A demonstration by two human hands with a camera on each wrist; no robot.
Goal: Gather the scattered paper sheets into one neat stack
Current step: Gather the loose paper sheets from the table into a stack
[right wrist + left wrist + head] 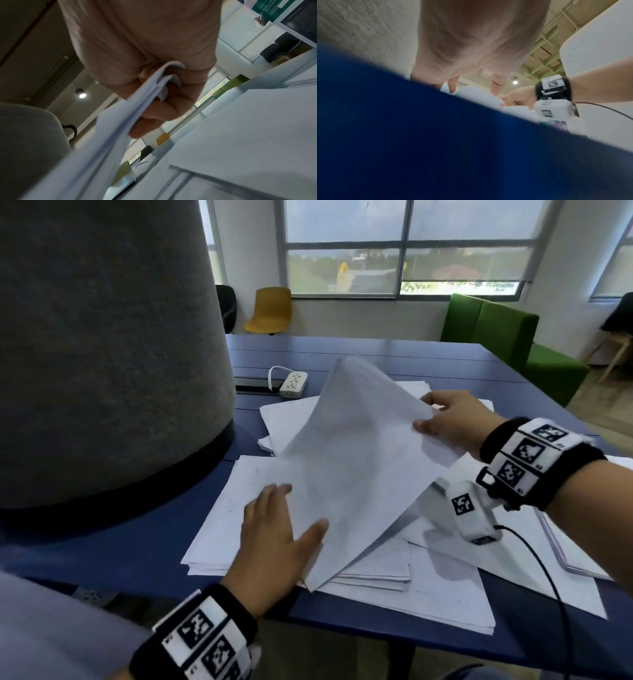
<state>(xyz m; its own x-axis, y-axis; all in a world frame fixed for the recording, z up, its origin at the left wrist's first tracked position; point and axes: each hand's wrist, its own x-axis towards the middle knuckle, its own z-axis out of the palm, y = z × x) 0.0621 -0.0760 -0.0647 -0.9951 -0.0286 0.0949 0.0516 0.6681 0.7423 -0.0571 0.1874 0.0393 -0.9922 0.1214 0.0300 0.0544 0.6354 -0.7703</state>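
Item: lifted sheets (349,460), pinched by right hand (445,419); left hand (274,529) spread flat beneath.
Risk: thin pinch, sheets may fan apart.

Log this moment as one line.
right hand grips lifted sheets | left hand flat on pile | stack unfinished

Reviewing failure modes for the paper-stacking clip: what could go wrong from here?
1. The right hand pinches the lifted sheets by one edge only; they bow and could slip or crease.
2. The left hand lies flat and open on the lower pile, so it may skew.
3. Sheets near the table edge could slide off.
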